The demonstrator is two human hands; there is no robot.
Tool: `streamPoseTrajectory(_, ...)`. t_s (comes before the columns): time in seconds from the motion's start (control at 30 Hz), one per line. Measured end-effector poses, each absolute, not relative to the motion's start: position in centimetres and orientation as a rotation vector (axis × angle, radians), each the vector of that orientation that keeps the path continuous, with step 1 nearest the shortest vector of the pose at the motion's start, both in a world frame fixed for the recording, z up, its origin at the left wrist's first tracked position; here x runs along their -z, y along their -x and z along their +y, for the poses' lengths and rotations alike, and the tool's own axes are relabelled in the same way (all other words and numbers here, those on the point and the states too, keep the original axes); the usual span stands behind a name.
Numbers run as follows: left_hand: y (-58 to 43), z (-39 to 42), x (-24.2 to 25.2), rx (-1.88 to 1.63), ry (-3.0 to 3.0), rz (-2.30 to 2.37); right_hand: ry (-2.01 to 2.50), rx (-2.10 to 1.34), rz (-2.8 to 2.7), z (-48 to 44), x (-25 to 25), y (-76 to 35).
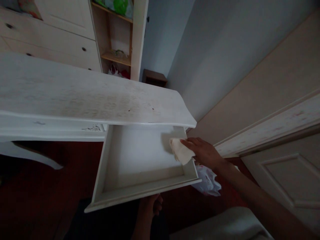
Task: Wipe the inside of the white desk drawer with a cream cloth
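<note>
Currently I have my right hand reaching in over the right side wall of the open drawer, fingers closed loosely around a crumpled pale cloth and pressing it down at the drawer's far right corner, where the cloth touches both the floor and the side wall. Apart from that cloth the drawer shows only its bare white bottom, and it is pulled well out from under the desk top, whose white surface looks scuffed and stained. My left hand sits below the drawer's front edge, near its middle, with the fingers curled; most of it is hidden by the drawer front, so I cannot tell whether it grips the wood or only rests against the underside. Just under my right wrist, beside the drawer's near right corner, lies a crumpled white plastic bag on the dark red floor. Beyond the desk stands a pale cabinet with open wooden shelves, and a small brown table sits against the wall next to it. A white panelled door fills the right edge.
</note>
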State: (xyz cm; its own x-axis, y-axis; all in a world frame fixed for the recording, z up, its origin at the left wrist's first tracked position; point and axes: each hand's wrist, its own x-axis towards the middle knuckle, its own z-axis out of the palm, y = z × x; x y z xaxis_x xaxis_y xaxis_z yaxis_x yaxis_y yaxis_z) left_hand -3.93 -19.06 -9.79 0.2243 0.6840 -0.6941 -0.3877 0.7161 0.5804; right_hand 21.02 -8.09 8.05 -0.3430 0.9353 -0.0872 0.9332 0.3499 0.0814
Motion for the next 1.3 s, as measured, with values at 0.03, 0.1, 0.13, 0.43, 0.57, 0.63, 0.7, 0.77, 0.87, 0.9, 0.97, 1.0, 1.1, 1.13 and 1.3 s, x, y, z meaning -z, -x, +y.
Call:
streamPoseTrajectory(0.03,4.0,-19.1,9.8,-0.750,-0.307,1.121,-1.693,-0.056,2.449,-8.3,-7.7,-20.7)
streamPoseTrajectory(0.1,4.0,-19.1,9.6,-0.737,-0.301,1.137,-1.677,-0.080,2.423,-9.1,-7.4,-20.3)
streamPoseTrajectory(0.13,4.0,-19.2,9.5,-0.736,-0.297,1.149,-1.676,-0.064,2.424,-9.6,-7.3,-20.3)
streamPoseTrajectory(0.43,4.0,-19.3,8.5,-0.761,-0.269,1.184,-1.670,0.512,2.412,-15.8,-8.4,-22.3)
streamPoseTrajectory(0.57,4.2,-19.2,8.5,-0.749,-0.260,1.193,-1.905,0.693,2.470,-15.9,-7.6,-24.1)
streamPoseTrajectory(0.63,4.2,-19.3,8.4,-0.753,-0.240,1.190,-2.166,0.600,2.489,-15.1,-6.8,-25.0)
streamPoseTrajectory(0.7,4.3,-19.5,8.2,-0.763,-0.211,1.174,-2.435,0.440,2.510,-13.8,-6.2,-25.6)
streamPoseTrajectory(0.77,4.3,-19.7,7.9,-0.777,-0.200,1.146,-2.628,0.300,2.564,-11.9,-5.6,-26.0)
streamPoseTrajectory(0.87,4.4,-19.9,7.5,-0.787,-0.218,1.129,-2.750,0.293,2.671,-8.4,-4.4,-26.5)
streamPoseTrajectory(0.9,4.5,-20.0,7.4,-0.783,-0.227,1.142,-2.756,0.395,2.698,-7.2,-3.8,-26.7)
streamPoseTrajectory(0.97,4.6,-20.0,7.3,-0.767,-0.236,1.186,-2.738,0.690,2.755,-5.2,-2.3,-27.0)
streamPoseTrajectory(1.0,4.7,-20.0,7.4,-0.760,-0.245,1.211,-2.747,0.817,2.779,-4.4,-1.5,-27.1)
streamPoseTrajectory(1.1,5.3,-19.7,8.1,-0.762,-0.297,1.257,-2.899,1.115,2.788,-3.1,1.0,-26.9)
streamPoseTrajectory(1.13,5.6,-19.5,8.5,-0.764,-0.306,1.245,-2.945,1.208,2.774,-3.0,1.8,-26.6)
streamPoseTrajectory(1.3,7.2,-18.5,9.8,-0.727,-0.204,1.148,-3.028,1.648,2.672,-4.1,5.1,-24.8)
